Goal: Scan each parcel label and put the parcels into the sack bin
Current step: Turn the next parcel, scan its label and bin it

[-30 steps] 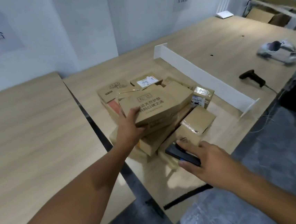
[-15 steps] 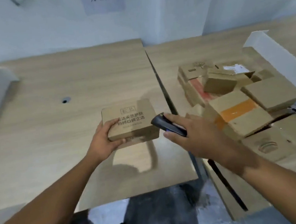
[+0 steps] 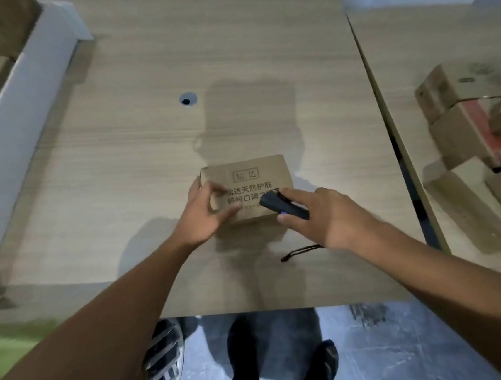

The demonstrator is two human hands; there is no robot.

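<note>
Parcel (image 3: 247, 187), near centre of tabletop (image 3: 148, 153): left hand (image 3: 202, 216) fingers clamped on its left end, likely steadying it; right hand (image 3: 331, 212) fingers clamped on scanner (image 3: 283, 206), over its near right corner, apparently to scan.

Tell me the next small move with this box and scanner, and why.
Probably tip the box over with the left hand: its top face shows only printed text, no barcode label, while the right hand holds the scanner over its near right corner.
</note>
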